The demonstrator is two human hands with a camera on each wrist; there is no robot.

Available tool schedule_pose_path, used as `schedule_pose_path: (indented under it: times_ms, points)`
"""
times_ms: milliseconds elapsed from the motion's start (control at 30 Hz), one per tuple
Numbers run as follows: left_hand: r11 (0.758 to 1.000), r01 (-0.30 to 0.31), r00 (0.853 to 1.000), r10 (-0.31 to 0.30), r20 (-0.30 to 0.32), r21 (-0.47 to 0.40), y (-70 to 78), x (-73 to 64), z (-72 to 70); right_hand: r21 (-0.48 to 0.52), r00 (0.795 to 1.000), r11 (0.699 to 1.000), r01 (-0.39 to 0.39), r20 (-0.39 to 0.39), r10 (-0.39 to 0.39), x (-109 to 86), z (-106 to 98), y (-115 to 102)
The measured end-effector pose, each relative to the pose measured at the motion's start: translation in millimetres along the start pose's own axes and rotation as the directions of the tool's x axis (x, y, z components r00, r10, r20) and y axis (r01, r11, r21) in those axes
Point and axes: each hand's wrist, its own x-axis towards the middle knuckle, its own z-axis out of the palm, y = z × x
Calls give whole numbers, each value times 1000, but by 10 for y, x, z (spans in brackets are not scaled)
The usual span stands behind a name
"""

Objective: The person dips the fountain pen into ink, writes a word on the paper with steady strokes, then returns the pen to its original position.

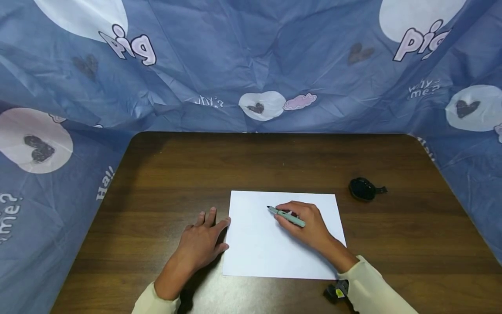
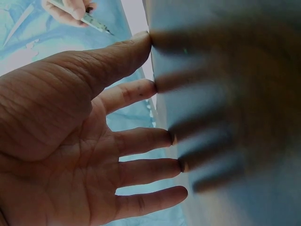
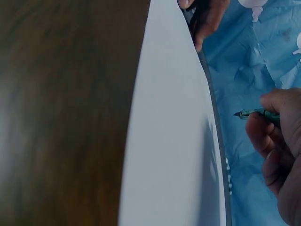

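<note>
A white sheet of paper [image 1: 274, 244] lies flat on the brown wooden table. Above its upper middle, my right hand [image 1: 303, 220] pinches a light green pen [image 1: 292, 217] between thumb and fingers. The dark tip points left, and in the right wrist view the pen [image 3: 256, 113] is held clear of the paper [image 3: 169, 127]. My left hand [image 1: 200, 244] rests at the sheet's left side with its fingers spread. In the left wrist view, the fingertips of this hand [image 2: 89, 136] touch the tabletop, thumb and index finger at the paper's edge.
Right of the paper sits a small black pan-shaped object [image 1: 362, 189] with a short handle. A black device with a yellow mark [image 1: 337, 291] shows by my right sleeve. Blue printed sheeting [image 1: 219, 69] hangs behind and beside the table [image 1: 157, 174].
</note>
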Motion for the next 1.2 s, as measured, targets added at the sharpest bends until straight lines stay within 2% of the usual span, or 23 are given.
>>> schedule_pose_path:
  times_ms: [133, 333, 767, 1033, 1200]
  points:
    - [1000, 3, 1000, -3, 14, 3, 7, 6, -8, -16, 1000, 1000, 12, 23, -11, 14, 77, -13]
    - [1000, -1, 1000, 1, 13, 6, 5, 11, 4, -46, 998, 999, -24, 50, 27, 8, 147, -16]
    - [1000, 6, 1000, -6, 13, 21, 15, 14, 0, -42, 999, 999, 2, 40, -1, 24, 191, -15]
    - [1000, 16, 999, -17, 28, 20, 6, 18, 10, -26, 996, 998, -53, 66, 54, 18, 209, -25]
    - [1000, 4, 1000, -4, 9, 17, 0, 25, 17, -21, 994, 997, -81, 74, 82, 24, 196, -33]
